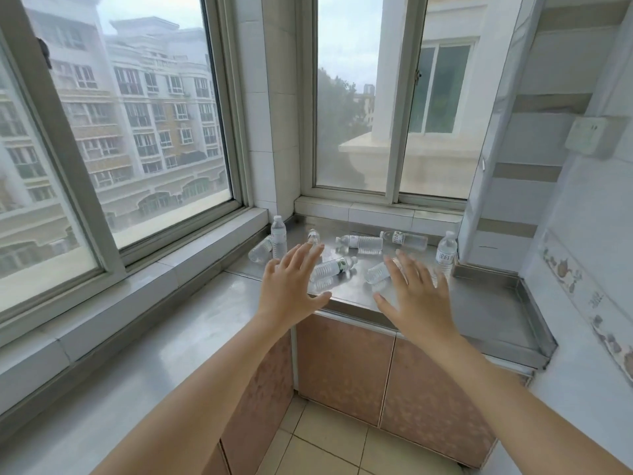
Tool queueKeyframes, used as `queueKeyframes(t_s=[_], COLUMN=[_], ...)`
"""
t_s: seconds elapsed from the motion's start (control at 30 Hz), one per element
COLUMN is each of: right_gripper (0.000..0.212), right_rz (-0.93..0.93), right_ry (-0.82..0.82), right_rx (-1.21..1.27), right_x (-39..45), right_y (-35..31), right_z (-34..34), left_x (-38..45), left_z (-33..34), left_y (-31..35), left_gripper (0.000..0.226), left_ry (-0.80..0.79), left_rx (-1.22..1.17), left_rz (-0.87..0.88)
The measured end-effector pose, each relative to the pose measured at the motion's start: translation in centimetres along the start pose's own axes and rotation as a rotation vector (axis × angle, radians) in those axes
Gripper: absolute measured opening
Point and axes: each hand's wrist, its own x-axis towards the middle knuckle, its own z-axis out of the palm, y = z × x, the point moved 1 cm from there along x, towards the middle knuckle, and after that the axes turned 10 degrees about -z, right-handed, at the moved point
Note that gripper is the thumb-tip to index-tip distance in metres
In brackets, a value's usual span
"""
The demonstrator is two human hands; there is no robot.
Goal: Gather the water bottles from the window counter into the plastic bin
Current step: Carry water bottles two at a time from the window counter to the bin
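Several clear water bottles are scattered on the steel window counter [479, 303] in the corner. One stands upright at the left [279, 240] and another upright at the right [446, 255]. Others lie on their sides: one at the far left [261, 250], two near the window [359, 242] [406, 238], one in the middle [334, 268], one partly behind my right hand [376, 272]. My left hand [291, 286] and right hand [416, 296] hover over the counter's front edge, fingers spread, holding nothing. No plastic bin is in view.
Large windows [137, 132] rise behind the counter on two sides. A tiled wall with a white switch box [591, 137] stands at the right. Pink cabinet doors [342, 365] sit under the counter, above a tiled floor [325, 440].
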Motion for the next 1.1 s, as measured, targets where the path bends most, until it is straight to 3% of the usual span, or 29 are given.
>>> queueKeyframes(t_s=[0.33, 0.7, 1.1], right_gripper=[0.062, 0.062, 0.062], right_rz=[0.041, 0.138, 0.325], right_ry=[-0.203, -0.418, -0.696], right_rx=[0.075, 0.034, 0.056], right_x=[4.9, 13.7, 19.1], right_y=[6.6, 11.7, 16.4], right_z=[12.4, 27.3, 40.2], left_x=[7.2, 20.2, 29.7], left_z=[12.4, 27.7, 43.8], left_y=[0.3, -2.6, -4.8], left_gripper=[0.075, 0.073, 0.078], left_ry=[-0.188, -0.318, -0.719], left_rx=[-0.035, -0.098, -0.065], left_rz=[-0.086, -0.043, -0.14])
